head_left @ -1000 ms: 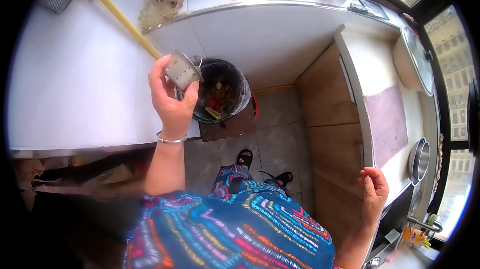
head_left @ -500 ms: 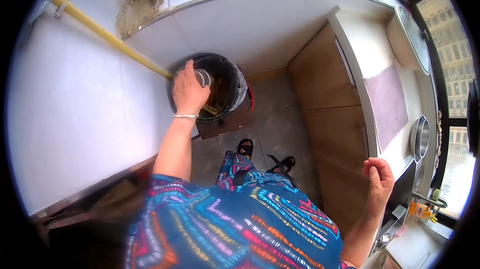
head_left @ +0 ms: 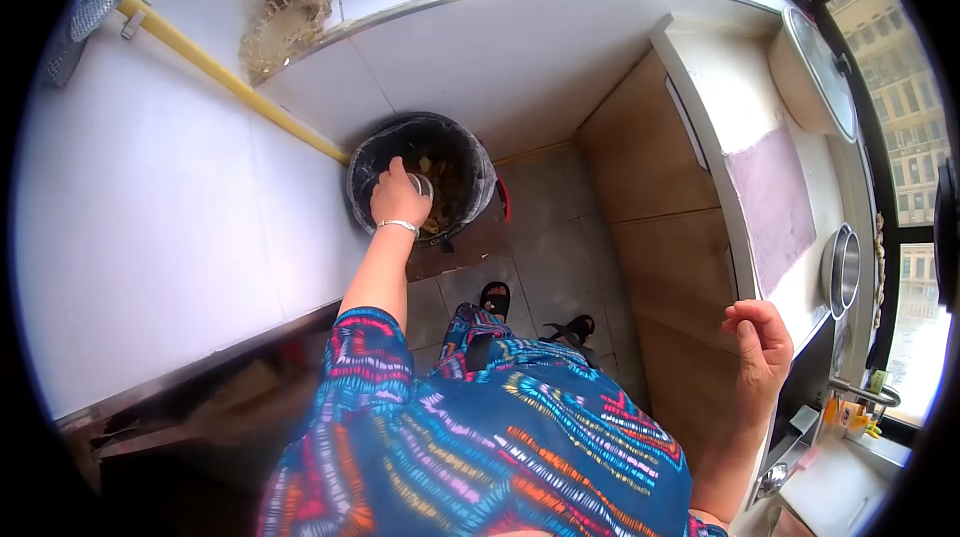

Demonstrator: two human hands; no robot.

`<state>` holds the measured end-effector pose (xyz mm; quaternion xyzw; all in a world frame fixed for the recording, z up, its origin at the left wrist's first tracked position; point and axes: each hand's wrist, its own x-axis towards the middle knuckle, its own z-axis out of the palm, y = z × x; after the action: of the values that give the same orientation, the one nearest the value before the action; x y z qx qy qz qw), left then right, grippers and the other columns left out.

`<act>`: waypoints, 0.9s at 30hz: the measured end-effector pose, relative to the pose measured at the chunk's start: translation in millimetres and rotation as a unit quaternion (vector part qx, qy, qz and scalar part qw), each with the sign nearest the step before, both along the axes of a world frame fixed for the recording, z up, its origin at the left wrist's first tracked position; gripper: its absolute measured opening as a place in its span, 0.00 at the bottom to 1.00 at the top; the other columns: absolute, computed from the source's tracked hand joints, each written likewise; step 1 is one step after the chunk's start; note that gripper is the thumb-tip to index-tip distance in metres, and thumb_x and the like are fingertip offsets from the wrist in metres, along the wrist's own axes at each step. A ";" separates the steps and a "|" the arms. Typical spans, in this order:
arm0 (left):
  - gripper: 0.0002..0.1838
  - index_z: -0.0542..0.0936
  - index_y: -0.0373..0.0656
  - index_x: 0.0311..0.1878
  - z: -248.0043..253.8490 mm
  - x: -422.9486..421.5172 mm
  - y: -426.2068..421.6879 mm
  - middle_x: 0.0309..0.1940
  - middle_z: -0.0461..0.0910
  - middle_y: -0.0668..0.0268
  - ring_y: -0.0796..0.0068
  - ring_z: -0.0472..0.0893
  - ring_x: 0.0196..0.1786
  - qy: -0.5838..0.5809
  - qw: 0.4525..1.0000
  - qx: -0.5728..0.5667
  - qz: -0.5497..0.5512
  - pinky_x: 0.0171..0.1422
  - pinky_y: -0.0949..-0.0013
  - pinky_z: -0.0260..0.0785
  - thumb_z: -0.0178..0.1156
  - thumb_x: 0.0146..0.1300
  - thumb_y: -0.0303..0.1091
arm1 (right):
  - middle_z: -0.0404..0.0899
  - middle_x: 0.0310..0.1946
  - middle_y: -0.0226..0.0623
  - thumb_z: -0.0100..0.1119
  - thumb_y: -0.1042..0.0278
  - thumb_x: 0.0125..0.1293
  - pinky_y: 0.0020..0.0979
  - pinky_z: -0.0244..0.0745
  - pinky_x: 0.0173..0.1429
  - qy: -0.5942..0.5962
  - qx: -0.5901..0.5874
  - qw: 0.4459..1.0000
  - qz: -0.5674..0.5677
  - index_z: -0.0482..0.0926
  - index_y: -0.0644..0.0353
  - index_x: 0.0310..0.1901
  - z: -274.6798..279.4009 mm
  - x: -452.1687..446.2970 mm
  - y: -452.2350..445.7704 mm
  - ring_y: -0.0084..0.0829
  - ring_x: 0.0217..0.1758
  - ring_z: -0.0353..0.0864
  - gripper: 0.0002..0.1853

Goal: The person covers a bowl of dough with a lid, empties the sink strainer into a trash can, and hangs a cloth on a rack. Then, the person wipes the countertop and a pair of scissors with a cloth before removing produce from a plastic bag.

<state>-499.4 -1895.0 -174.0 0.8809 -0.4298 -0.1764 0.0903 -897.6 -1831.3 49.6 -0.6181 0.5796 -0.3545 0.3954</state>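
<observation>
My left hand is closed around a small round metal container, much of it hidden by the fingers. It is down inside the mouth of a black-lined trash bin. Food scraps lie in the bin under the hand. Over on the right, my right hand hangs beside the counter edge, fingers loosely curled in with nothing visible in them.
A yellow pipe runs along the left wall to the bin. On the right counter are a purple mat, metal bowls and a lidded pot. A scalloped glass dish sits on the back ledge.
My left hand has moved down and slightly right, deeper into the bin, with the metal container still in it. My right hand has barely moved.
</observation>
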 end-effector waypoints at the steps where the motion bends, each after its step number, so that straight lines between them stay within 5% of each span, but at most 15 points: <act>1: 0.36 0.61 0.42 0.58 8.4 0.5 0.3 0.49 0.71 0.52 0.53 0.73 0.51 0.010 0.999 -0.043 0.002 0.56 0.59 0.65 0.63 0.42 0.34 | 0.74 0.34 0.34 0.50 0.78 0.61 0.21 0.69 0.43 -0.035 0.002 0.999 -0.028 0.74 0.67 0.38 0.3 -1.7 -1.1 0.21 0.35 0.73 0.06; 8: 0.32 0.66 0.39 0.52 41.7 7.4 -3.3 0.46 0.73 0.54 0.57 0.73 0.50 0.129 0.962 -0.240 0.001 0.55 0.62 0.64 0.64 0.39 0.32 | 0.74 0.33 0.34 0.50 0.78 0.61 0.21 0.70 0.42 -0.077 -0.004 0.997 -0.024 0.75 0.67 0.38 -8.5 -5.9 -0.8 0.22 0.34 0.73 0.05; 11: 0.30 0.68 0.38 0.50 71.3 -4.2 2.9 0.47 0.72 0.56 0.59 0.71 0.53 0.055 0.941 -0.330 -0.054 0.57 0.63 0.63 0.64 0.39 0.30 | 0.73 0.33 0.34 0.50 0.79 0.61 0.21 0.70 0.41 -0.071 -0.006 0.997 -0.026 0.75 0.67 0.38 -5.4 -5.2 -3.5 0.22 0.34 0.73 0.05; 14: 0.27 0.70 0.38 0.47 31.7 5.0 3.3 0.44 0.74 0.56 0.60 0.73 0.50 -0.067 0.946 -0.302 -0.100 0.55 0.63 0.64 0.64 0.39 0.29 | 0.73 0.33 0.34 0.50 0.79 0.60 0.21 0.70 0.41 -0.069 0.005 0.997 -0.036 0.75 0.67 0.38 -4.0 -7.4 2.2 0.22 0.34 0.73 0.05; 15: 0.22 0.74 0.39 0.44 -15.3 24.6 5.2 0.41 0.77 0.59 0.62 0.75 0.44 0.173 0.965 -0.192 0.030 0.52 0.62 0.66 0.64 0.41 0.27 | 0.73 0.33 0.34 0.50 0.79 0.60 0.21 0.70 0.41 -0.068 0.008 0.997 -0.025 0.75 0.67 0.38 -5.0 -9.0 1.7 0.22 0.34 0.73 0.05; 16: 0.18 0.76 0.41 0.42 -31.4 40.8 5.4 0.39 0.79 0.62 0.63 0.76 0.42 0.525 0.807 -0.153 0.223 0.48 0.59 0.67 0.63 0.45 0.31 | 0.73 0.33 0.34 0.51 0.79 0.60 0.21 0.69 0.42 -0.071 -0.002 0.997 -0.019 0.75 0.67 0.37 -6.9 -7.7 -4.4 0.22 0.34 0.73 0.05; 18: 0.18 0.75 0.42 0.44 -25.2 41.7 16.7 0.41 0.77 0.62 0.64 0.75 0.45 0.711 0.611 -0.268 0.221 0.44 0.60 0.66 0.60 0.51 0.39 | 0.73 0.33 0.34 0.51 0.78 0.60 0.21 0.69 0.42 -0.059 -0.009 0.998 -0.014 0.75 0.67 0.37 -3.7 -4.8 -1.4 0.22 0.34 0.73 0.05; 19: 0.18 0.75 0.42 0.44 -18.0 36.7 18.1 0.41 0.77 0.62 0.64 0.75 0.45 0.712 0.609 -0.266 0.225 0.44 0.60 0.66 0.60 0.51 0.39 | 0.73 0.33 0.34 0.50 0.79 0.60 0.21 0.69 0.42 -0.064 -0.007 0.998 -0.019 0.75 0.67 0.37 -2.9 -5.1 -3.6 0.22 0.34 0.73 0.05; 21: 0.21 0.75 0.43 0.47 2.5 27.3 21.4 0.44 0.77 0.61 0.62 0.75 0.47 0.810 0.469 -0.288 0.203 0.46 0.57 0.68 0.56 0.52 0.45 | 0.73 0.33 0.34 0.50 0.79 0.61 0.21 0.69 0.42 -0.069 -0.002 0.997 -0.018 0.75 0.67 0.37 -3.6 -6.6 -5.5 0.22 0.35 0.72 0.05; 27: 0.31 0.68 0.39 0.56 11.8 24.6 17.9 0.54 0.69 0.51 0.54 0.72 0.52 0.871 0.375 -0.314 0.040 0.51 0.59 0.67 0.54 0.53 0.50 | 0.73 0.33 0.34 0.49 0.79 0.61 0.21 0.69 0.42 -0.085 0.013 0.996 -0.001 0.75 0.67 0.38 -10.6 -4.4 -11.5 0.22 0.35 0.72 0.05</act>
<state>-474.8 -1877.1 -162.3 0.1656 -0.1025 -0.6949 0.6922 -902.0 -1842.8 38.9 -0.5799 0.5495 -0.3981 0.4509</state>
